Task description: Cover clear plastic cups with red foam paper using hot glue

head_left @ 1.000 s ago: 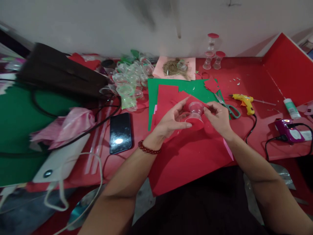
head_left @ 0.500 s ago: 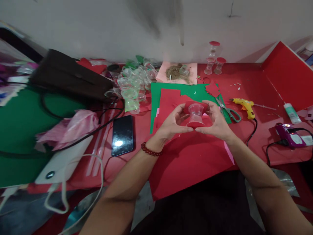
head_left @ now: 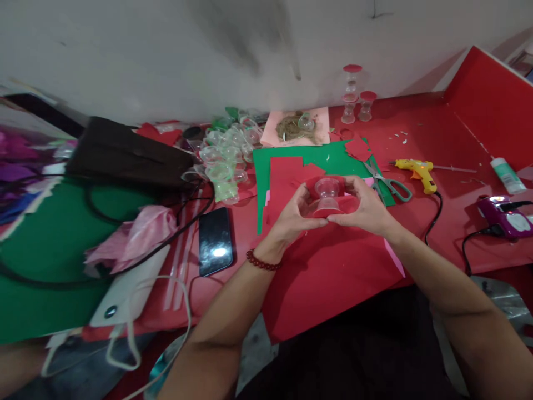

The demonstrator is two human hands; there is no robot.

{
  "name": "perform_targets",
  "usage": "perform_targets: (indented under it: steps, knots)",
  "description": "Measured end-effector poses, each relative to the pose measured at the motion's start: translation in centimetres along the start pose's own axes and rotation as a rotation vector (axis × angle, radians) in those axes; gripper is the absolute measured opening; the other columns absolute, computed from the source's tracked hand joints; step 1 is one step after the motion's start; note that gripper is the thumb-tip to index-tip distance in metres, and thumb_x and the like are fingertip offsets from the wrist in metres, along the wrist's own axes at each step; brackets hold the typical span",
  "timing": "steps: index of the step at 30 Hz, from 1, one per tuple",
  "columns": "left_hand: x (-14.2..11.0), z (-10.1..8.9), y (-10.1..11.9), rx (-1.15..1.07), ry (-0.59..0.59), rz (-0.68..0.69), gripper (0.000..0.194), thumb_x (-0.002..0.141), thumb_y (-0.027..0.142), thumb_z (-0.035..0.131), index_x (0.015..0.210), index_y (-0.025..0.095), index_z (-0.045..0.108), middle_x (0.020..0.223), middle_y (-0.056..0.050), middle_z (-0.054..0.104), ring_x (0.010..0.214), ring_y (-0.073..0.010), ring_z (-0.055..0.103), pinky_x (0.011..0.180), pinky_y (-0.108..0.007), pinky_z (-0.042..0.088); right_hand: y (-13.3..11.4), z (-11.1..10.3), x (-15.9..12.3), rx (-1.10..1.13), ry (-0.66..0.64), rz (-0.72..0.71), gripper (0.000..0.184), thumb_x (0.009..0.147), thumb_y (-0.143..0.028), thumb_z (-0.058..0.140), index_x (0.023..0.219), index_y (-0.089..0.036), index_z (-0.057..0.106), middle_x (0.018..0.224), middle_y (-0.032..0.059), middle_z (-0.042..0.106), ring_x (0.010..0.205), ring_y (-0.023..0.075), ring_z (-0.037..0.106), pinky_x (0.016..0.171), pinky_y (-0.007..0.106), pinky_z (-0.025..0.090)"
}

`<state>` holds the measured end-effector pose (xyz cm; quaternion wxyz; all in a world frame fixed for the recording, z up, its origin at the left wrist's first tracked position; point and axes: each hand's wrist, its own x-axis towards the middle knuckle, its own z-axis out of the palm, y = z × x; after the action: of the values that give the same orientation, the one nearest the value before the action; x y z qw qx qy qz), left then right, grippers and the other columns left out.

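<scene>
The work looks partly done: three clear waisted cup pieces with red ends stand at the back of the desk (head_left: 420, 125) near the wall, two stacked as a tower (head_left: 350, 89) and one single piece (head_left: 366, 105) just beside it, and all three seem complete. A further cup pair (head_left: 328, 198), joined at a narrow waist, is held upright above the red paper (head_left: 328, 283) in front of the person. A red disc covers its lower end and red paper shows behind its upper rim, so it appears close to matching the others, though whether that upper paper is fixed or trimmed cannot be told. The heap of loose cups (head_left: 227, 147) beside the green sheet (head_left: 328, 153) looks unused. The left hand (head_left: 293, 214) and the right hand (head_left: 368, 208) are both part-curled, gripping the cup pair from either side, thumbs near the bottom disc and fingers up by the top rim. Neither holds the scissors (head_left: 391, 186) or the yellow glue gun (head_left: 418, 172), which lie to the right.
</scene>
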<state>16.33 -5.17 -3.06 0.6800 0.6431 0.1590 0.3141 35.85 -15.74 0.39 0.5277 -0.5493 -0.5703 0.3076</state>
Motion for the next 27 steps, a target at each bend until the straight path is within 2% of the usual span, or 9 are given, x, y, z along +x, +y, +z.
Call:
perform_targets:
  steps: [4,10,13,16,20,23,27]
  knots:
    - [0.0,-0.3,-0.2,-0.052,-0.038,0.008,0.101,0.057,0.042,0.108,0.147,0.033,0.063,0.159,-0.012,0.061,0.150,-0.0342,0.058,0.121,-0.046,0.052,-0.2,-0.2,0.0,-0.044,-0.005,0.002,0.079,0.063,-0.053,0.097,0.126,-0.023,0.061,0.132,0.0139,0.072,0.124,0.0347,0.070,0.115,0.059,0.054]
    - [-0.1,-0.4,-0.1,-0.087,0.010,0.049,0.091,0.061,0.038,0.106,0.142,0.032,0.067,0.148,-0.010,0.070,0.141,-0.0324,0.065,0.116,-0.043,0.055,0.2,0.4,-0.1,0.038,-0.031,0.034,0.087,0.064,-0.056,0.096,0.134,-0.025,0.056,0.143,0.0147,0.068,0.135,0.0343,0.065,0.120,0.057,0.051]
    - [0.0,-0.3,-0.1,-0.092,0.011,0.054,0.093,0.059,0.039,0.108,0.142,0.033,0.066,0.151,-0.010,0.069,0.142,-0.0324,0.064,0.116,-0.044,0.055,0.3,0.5,-0.1,0.057,-0.018,0.051,0.084,0.062,-0.056,0.097,0.129,-0.025,0.057,0.137,0.0141,0.069,0.131,0.0341,0.067,0.118,0.056,0.052]
    - [0.0,-0.6,0.0,-0.036,-0.011,0.064,0.099,0.055,0.039,0.109,0.143,0.034,0.066,0.154,-0.010,0.066,0.143,-0.0332,0.063,0.118,-0.046,0.053,-0.1,0.0,-0.1,0.002,-0.027,0.060,0.080,0.061,-0.053,0.097,0.125,-0.025,0.059,0.132,0.0130,0.071,0.125,0.0340,0.069,0.115,0.057,0.053]
    - [-0.1,-1.1,0.5,0.167,0.006,0.073,0.109,0.051,0.037,0.110,0.149,0.033,0.064,0.165,-0.013,0.057,0.152,-0.0381,0.054,0.126,-0.051,0.046,-1.0,-0.9,0.0,-0.113,-0.067,0.098,0.076,0.060,-0.048,0.095,0.124,-0.024,0.060,0.134,0.0136,0.071,0.126,0.0356,0.068,0.112,0.057,0.054]
    - [-0.2,-0.8,0.7,0.247,0.008,0.046,0.102,0.054,0.034,0.108,0.146,0.029,0.065,0.158,-0.015,0.062,0.146,-0.0379,0.060,0.124,-0.053,0.047,-1.0,-0.9,0.1,-0.145,-0.092,0.104,0.075,0.061,-0.045,0.094,0.124,-0.023,0.061,0.135,0.0152,0.070,0.127,0.0363,0.068,0.113,0.058,0.054]
    - [-0.1,-0.2,0.3,0.155,0.060,0.044,0.089,0.062,0.036,0.105,0.141,0.027,0.064,0.148,-0.014,0.068,0.133,-0.0332,0.068,0.114,-0.049,0.055,-0.1,-0.3,0.2,0.002,-0.042,0.083,0.082,0.063,-0.053,0.094,0.130,-0.023,0.057,0.141,0.0166,0.067,0.134,0.0351,0.065,0.120,0.057,0.050]
